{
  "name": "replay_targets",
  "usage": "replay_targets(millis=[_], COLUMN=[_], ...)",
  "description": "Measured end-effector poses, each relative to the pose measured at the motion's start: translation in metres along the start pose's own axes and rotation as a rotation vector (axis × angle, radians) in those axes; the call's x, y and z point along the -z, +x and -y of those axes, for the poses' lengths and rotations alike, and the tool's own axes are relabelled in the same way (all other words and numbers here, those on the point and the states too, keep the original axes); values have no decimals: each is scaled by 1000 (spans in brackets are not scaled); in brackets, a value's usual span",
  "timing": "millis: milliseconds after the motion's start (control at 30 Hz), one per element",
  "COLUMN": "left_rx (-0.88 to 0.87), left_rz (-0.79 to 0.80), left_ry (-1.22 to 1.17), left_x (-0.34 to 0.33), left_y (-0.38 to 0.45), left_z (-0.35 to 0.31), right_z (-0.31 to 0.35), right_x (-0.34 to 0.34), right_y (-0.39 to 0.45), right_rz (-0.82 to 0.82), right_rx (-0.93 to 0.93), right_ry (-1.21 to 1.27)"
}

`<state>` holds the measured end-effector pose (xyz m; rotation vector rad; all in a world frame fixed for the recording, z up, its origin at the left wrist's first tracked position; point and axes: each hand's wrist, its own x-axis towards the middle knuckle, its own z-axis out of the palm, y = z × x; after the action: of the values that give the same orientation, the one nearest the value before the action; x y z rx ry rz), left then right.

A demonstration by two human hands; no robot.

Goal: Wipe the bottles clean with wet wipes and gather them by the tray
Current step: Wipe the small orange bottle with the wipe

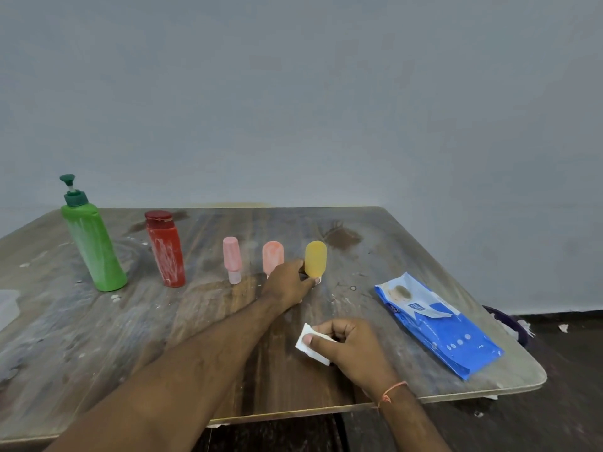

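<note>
In the head view, five bottles stand in a row on the wooden surface (98, 337): a green pump bottle (93, 246), a red bottle (165, 252), a pink bottle (232, 260), a peach bottle (272, 256) and a yellow bottle (316, 258). The left hand (288, 283) reaches across to the yellow bottle, and its grip is closed on the lower part of this bottle, with the thumb on the near side. The bottle stands upright on its cap, so its long axis is vertical, and it is at the right end of the row. The right hand (350, 342) rests nearer to the person, just below the bottle, and pinches a folded white wet wipe (311, 345). I judge the bottle must come toward the wipe. The blue wipes packet (437, 327) lies to the right. A pale container edge (8, 305) at the far left may be the tray; I cannot tell.
</note>
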<state>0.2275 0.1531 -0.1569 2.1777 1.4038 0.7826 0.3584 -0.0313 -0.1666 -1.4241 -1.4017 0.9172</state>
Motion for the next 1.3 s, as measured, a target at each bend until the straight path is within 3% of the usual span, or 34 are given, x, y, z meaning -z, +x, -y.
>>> replay_targets(millis=[367, 600, 700, 833, 1100, 1300], left_rx=[-21, 212, 314, 341, 350, 213], left_rz=[-48, -336, -295, -263, -204, -128], left_ry=[-146, -238, -475, -552, -357, -404], left_x=[1, 21, 26, 29, 32, 52], left_y=[-37, -64, -57, -47, -32, -73], left_z=[2, 26, 32, 28, 34, 26], right_z=[1, 2, 2, 3, 4, 6], right_x=[0, -2, -1, -2, 0, 0], right_y=[0, -3, -2, -2, -1, -2], right_rz=[-13, -24, -20, -17, -23, -58], right_rx=[-14, -12, -22, -29, -17, -6], right_ry=[-13, -13, -25, -25, -19, -37])
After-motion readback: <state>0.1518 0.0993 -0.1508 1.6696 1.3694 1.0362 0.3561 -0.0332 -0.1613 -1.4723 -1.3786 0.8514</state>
